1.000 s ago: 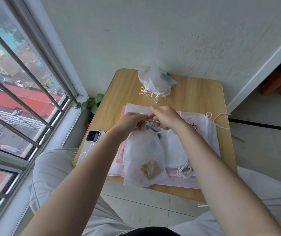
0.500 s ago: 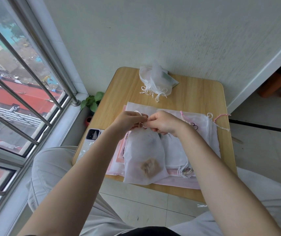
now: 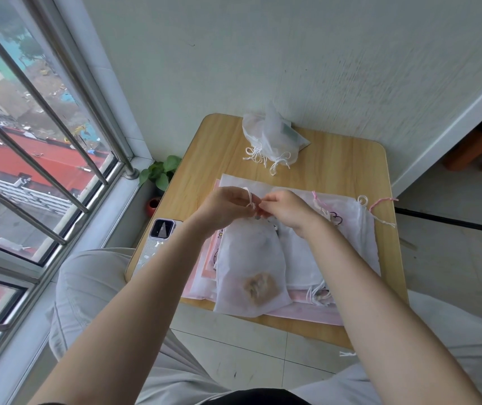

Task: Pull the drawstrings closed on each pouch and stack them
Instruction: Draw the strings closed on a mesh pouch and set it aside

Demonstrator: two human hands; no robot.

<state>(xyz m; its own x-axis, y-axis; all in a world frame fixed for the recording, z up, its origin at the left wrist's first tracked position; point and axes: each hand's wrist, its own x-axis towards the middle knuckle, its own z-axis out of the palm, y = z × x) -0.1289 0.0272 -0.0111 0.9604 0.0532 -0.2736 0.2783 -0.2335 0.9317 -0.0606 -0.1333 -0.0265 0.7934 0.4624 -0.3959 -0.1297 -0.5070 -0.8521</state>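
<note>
A white gauze pouch [image 3: 250, 267] with a brown lump inside lies at the near edge of the small wooden table [image 3: 345, 159], on top of flat white and pink pouches [image 3: 353, 223]. My left hand [image 3: 223, 207] and my right hand [image 3: 285, 210] meet at its top end. Both pinch its white drawstring [image 3: 250, 200], which loops up over my left fingers. A heap of closed white pouches [image 3: 269, 135] with dangling strings sits at the far edge by the wall.
A phone [image 3: 156, 241] in a pale case lies on the table's left near corner. A small potted plant [image 3: 159, 178] stands on the floor by the barred window [image 3: 38, 147]. My knees flank the table's near edge. A wooden stool [image 3: 479, 150] is at far right.
Both hands have drawn a little closer together at the pouch's mouth, and the drawstring loop now stands up over my left fingers. The pouch itself has stayed in place.
</note>
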